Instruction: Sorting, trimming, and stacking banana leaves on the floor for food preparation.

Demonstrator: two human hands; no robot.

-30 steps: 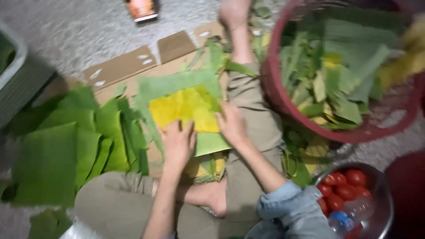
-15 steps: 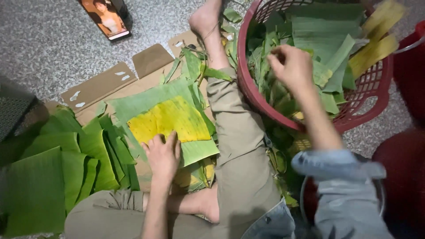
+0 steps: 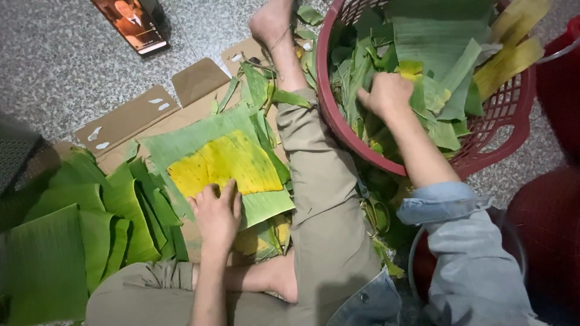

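1. The left hand (image 3: pixel 216 212), low and left of centre in the frame, lies flat with fingers spread, pressing one yellow leaf piece (image 3: pixel 223 164).
2. That piece rests on one broad green leaf (image 3: pixel 181 140) over flattened cardboard (image 3: pixel 130 115) on the floor.
3. The right hand (image 3: pixel 386 93), at upper right with the arm stretched out, is curled closed among leaf pieces inside one red basket (image 3: pixel 501 108).

The left hand (image 3: pixel 216 214) lies flat on a yellow leaf (image 3: pixel 223 164), which rests on a green leaf (image 3: pixel 181 142) over cardboard (image 3: pixel 127 118). The right hand (image 3: pixel 385 95) reaches into the red basket (image 3: pixel 504 108), closed among cut leaves (image 3: pixel 435 36). Stacked green leaves (image 3: pixel 72 229) lie to the left.
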